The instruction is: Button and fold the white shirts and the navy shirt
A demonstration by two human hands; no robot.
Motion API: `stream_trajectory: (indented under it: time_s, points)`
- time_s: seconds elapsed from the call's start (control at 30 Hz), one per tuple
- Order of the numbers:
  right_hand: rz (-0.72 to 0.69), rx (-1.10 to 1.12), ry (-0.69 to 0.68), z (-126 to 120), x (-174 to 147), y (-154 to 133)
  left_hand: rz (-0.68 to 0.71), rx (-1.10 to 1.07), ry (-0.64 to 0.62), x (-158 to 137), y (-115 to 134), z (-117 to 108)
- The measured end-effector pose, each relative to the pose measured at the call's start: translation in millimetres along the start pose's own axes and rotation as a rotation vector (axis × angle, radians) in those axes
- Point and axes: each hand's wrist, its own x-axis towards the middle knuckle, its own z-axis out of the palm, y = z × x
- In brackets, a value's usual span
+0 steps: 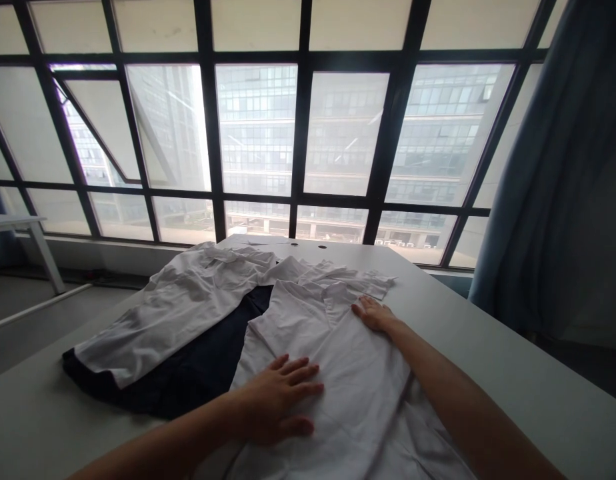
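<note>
A white shirt (333, 373) lies spread in front of me, its collar end pointing away and its lower part running out of view at the bottom. My left hand (281, 400) rests flat on its lower left area, fingers spread. Farther off, my right hand (374, 313) lies on the shirt's upper right side near the shoulder, fingers stretched out. To the left is a second white shirt (173, 320), laid over a dark navy garment (198, 360). More crumpled white cloth (343, 273) lies beyond the near shirt's collar.
The garments lie on a white table (488, 347) reaching toward a wall of black-framed windows (255, 133). Two dark round holes show at the table's far end. A blue curtain (533, 173) hangs at the right. Another white table (13, 223) stands at the left.
</note>
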Motion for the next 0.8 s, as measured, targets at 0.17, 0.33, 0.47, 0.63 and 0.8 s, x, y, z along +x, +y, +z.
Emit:
stream_trajectory:
  time_s: [0.17, 0.33, 0.47, 0.63, 0.8]
  points:
    - [0.075, 0.005, 0.004, -2, 18, 7, 0.016, -0.008, -0.036, -1, 1, 0]
    - [0.093, 0.008, 0.033, 2, 25, 9, -0.107, 0.133, 0.028, 12, -25, -17]
    - [0.082, 0.014, 0.063, 6, 26, 12, -0.338, 0.232, 0.082, 28, -70, -34]
    - [0.09, 0.027, 0.063, 7, 29, 18, -0.457, 0.283, 0.022, 30, -104, -31]
    - [0.069, -0.027, 0.077, 2, 34, 22, -0.586, 0.328, 0.099, 54, -125, -42]
